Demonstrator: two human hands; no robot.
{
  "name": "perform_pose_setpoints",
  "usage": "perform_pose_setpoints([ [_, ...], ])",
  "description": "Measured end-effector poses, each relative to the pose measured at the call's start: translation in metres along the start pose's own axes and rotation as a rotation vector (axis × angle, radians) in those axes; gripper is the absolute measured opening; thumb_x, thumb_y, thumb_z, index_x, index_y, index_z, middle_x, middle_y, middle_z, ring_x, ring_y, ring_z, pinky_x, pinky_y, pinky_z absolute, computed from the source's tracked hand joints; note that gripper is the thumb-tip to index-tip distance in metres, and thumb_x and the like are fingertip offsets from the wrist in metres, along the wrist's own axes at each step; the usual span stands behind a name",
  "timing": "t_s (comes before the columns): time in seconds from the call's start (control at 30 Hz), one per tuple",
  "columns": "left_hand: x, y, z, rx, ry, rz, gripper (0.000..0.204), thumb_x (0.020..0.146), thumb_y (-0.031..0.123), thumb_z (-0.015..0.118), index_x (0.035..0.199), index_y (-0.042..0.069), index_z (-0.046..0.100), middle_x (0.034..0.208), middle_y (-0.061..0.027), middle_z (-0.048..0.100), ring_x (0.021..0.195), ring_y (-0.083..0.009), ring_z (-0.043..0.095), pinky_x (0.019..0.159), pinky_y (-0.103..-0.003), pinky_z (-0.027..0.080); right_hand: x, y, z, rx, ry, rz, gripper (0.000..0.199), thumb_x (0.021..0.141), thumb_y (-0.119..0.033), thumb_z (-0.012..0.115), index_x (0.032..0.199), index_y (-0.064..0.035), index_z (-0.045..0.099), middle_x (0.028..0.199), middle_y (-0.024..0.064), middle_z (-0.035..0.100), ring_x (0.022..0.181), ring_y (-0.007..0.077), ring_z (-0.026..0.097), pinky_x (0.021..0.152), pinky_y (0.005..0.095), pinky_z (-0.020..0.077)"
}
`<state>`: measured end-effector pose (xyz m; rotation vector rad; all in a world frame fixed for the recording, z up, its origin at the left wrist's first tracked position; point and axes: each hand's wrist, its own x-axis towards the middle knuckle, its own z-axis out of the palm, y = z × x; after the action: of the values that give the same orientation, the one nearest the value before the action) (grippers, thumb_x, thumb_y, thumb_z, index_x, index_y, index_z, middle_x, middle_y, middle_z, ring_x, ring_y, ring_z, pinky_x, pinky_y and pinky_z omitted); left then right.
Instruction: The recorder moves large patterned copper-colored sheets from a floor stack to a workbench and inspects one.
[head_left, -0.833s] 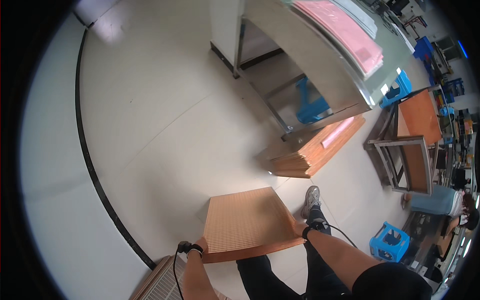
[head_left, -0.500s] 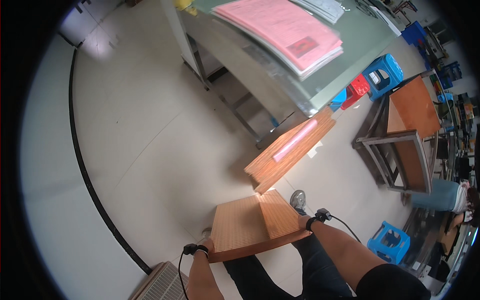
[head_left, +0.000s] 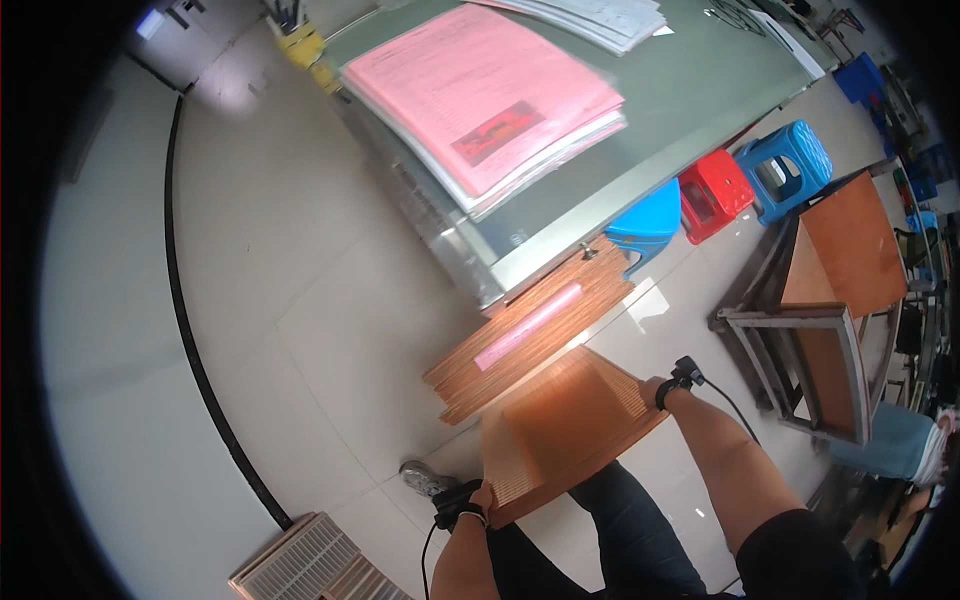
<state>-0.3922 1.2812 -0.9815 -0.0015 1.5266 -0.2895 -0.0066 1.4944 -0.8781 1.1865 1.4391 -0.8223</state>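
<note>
Both hands, left hand [head_left: 478, 494] and right hand [head_left: 652, 388], grip opposite edges of an orange board stack [head_left: 562, 430] held above the pale tiled floor [head_left: 300, 300], just beside a floor board pile [head_left: 525, 340] by the green table [head_left: 640, 150]; fingers hidden

A workshop: stacked wooden boards [head_left: 525, 340], a metal worktable [head_left: 640, 150], plastic stools [head_left: 790, 160], tiled floor [head_left: 300, 300].
</note>
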Motion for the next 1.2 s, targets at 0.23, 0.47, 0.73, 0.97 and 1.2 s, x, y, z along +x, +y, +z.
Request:
perform_pose_setpoints([
  [0.23,-0.041,0.083,0.026,-0.197,-0.041,-0.130,0.057,0.076,0.051,0.038,0.111,0.006,0.044,0.107,-0.0127,0.047,0.092,-0.0248,0.048,0.075,-0.038,0.038,0.027,0.057,-0.030,-0.056,0.011,0.008,0.021,0.071,-0.014,0.050,0.086,-0.0018,0.058,0.087,0.0151,0.058,0.080,0.0257,0.057,0.068,0.0334,0.0460],
  [0.47,-0.013,0.042,0.052,-0.290,-0.026,0.022,0.061,0.078,0.048,0.038,0.113,-0.002,0.040,0.109,-0.0135,0.046,0.096,-0.0215,0.046,0.079,-0.032,0.036,0.015,0.042,-0.060,-0.077,0.087,-0.063,0.024,0.075,-0.015,0.040,0.082,-0.0026,0.058,0.076,0.0152,0.059,0.074,0.0278,0.058,0.064,0.0360,0.0461],
  [0.73,0.029,0.050,0.002,-0.268,0.000,0.012,0.046,0.081,0.045,0.036,0.101,0.006,0.048,0.091,-0.0045,0.053,0.084,-0.0180,0.050,0.073,-0.030,0.039,0.080,0.057,-0.032,0.035,0.128,-0.090,0.033,0.079,-0.028,0.040,0.087,-0.0015,0.058,0.086,0.0146,0.058,0.078,0.0260,0.057,0.066,0.0335,0.0457],
  [0.97,-0.053,0.132,-0.025,-0.788,-0.240,-0.130,0.053,0.080,0.050,0.028,0.108,0.008,0.041,0.101,-0.0138,0.050,0.090,-0.0299,0.051,0.075,-0.044,0.042,0.029,0.061,-0.115,1.664,-0.085,0.218,0.063,0.078,-0.055,0.028,0.107,-0.0009,0.038,0.081,0.0150,0.055,0.066,0.0224,0.058,0.057,0.0383,0.0487],
  [1.2,-0.060,0.118,-0.034,-1.140,-0.045,0.212,0.053,0.080,0.046,0.033,0.116,0.006,0.031,0.110,-0.0182,0.044,0.097,-0.0308,0.046,0.075,-0.038,0.044,0.030,0.028,-0.066,1.983,0.209,0.061,0.041,0.082,-0.041,0.033,0.112,-0.0139,0.035,0.087,0.0127,0.055,0.067,0.0199,0.058,0.051,0.0354,0.0485],
])
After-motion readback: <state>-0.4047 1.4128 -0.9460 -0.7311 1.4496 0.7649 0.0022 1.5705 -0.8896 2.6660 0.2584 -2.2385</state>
